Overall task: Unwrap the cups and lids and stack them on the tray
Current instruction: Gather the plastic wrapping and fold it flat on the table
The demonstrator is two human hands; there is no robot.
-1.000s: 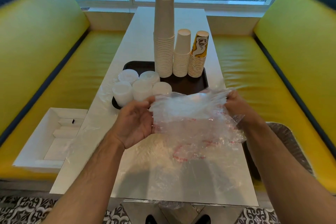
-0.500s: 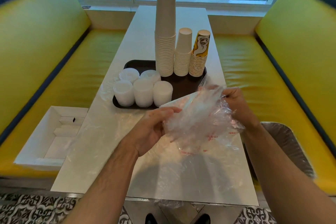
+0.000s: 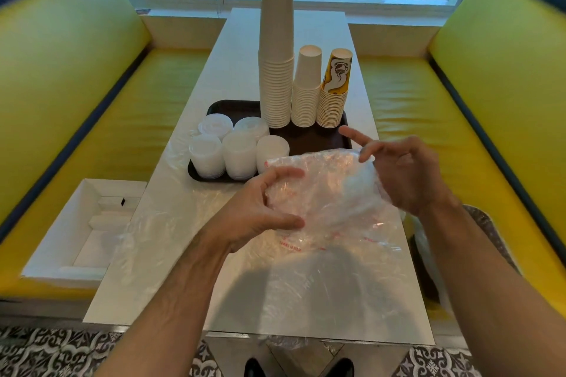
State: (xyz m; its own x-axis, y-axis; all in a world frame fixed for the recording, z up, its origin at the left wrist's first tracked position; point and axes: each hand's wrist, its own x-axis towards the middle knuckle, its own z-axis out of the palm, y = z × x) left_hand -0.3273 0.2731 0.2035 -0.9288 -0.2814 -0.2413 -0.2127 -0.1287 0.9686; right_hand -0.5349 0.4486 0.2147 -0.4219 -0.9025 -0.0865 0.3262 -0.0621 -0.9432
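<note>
A dark tray (image 3: 318, 144) on the white table holds three upside-down cup stacks: a tall white one (image 3: 275, 70), a shorter white one (image 3: 307, 92) and a yellow printed one (image 3: 335, 92). Several stacks of white lids (image 3: 239, 156) fill the tray's left side. Just in front of the tray I hold a crumpled clear plastic wrapper (image 3: 330, 193) between both hands. My left hand (image 3: 260, 211) pinches its left edge. My right hand (image 3: 404, 174) presses its right side with the fingers partly spread.
More clear plastic film (image 3: 171, 223) lies flat over the near part of the table. An open white cardboard box (image 3: 82, 229) sits on the yellow bench to the left. A dark round object (image 3: 487, 229) rests on the right bench.
Both hands have come closer together, bunching the wrapper into a smaller wad. The cups, lids and tray have not moved.
</note>
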